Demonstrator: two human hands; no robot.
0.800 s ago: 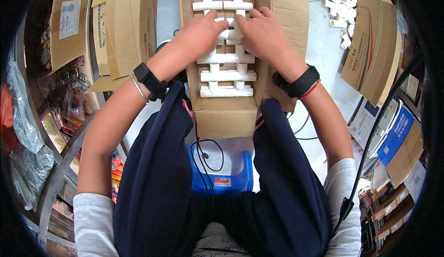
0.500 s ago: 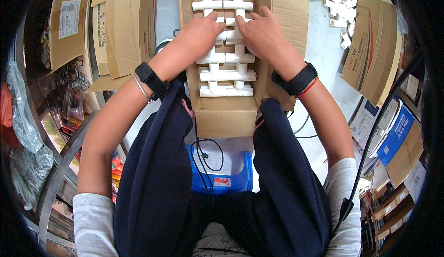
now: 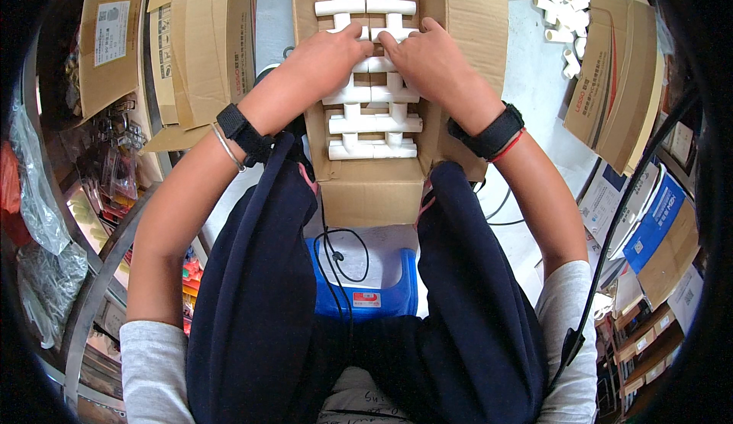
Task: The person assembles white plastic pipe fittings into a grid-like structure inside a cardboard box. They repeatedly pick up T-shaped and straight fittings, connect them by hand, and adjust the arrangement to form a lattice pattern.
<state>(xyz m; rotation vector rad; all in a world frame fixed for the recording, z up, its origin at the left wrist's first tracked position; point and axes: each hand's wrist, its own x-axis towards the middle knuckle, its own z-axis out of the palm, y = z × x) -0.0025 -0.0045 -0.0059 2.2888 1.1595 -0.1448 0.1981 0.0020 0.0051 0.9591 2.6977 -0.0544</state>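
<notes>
White tee-shaped plastic pipe fittings (image 3: pixel 374 124) lie in two columns inside an open cardboard box (image 3: pixel 371 201) between my knees. My left hand (image 3: pixel 327 59) reaches in from the left, its fingers curled down on a fitting (image 3: pixel 331 32) in the left column. Opposite it, my right hand (image 3: pixel 429 56) bends its fingers round a fitting (image 3: pixel 404 35) in the right column. The two hands' fingertips nearly meet at the middle of the box. My fingers partly cover both fittings, and the undersides of the grips are hidden.
Loose white pipe pieces (image 3: pixel 561 13) are heaped on the floor at the far right. Cardboard boxes stand at left (image 3: pixel 206 42) and right (image 3: pixel 611 80). A blue plastic stool (image 3: pixel 366 302) and a black cable (image 3: pixel 366 260) are below the box. Shelving with plastic bags lines the left.
My fingers have shifted slightly on the fittings, and the right fingertips have moved a little left. The rows of fittings in the box look otherwise the same.
</notes>
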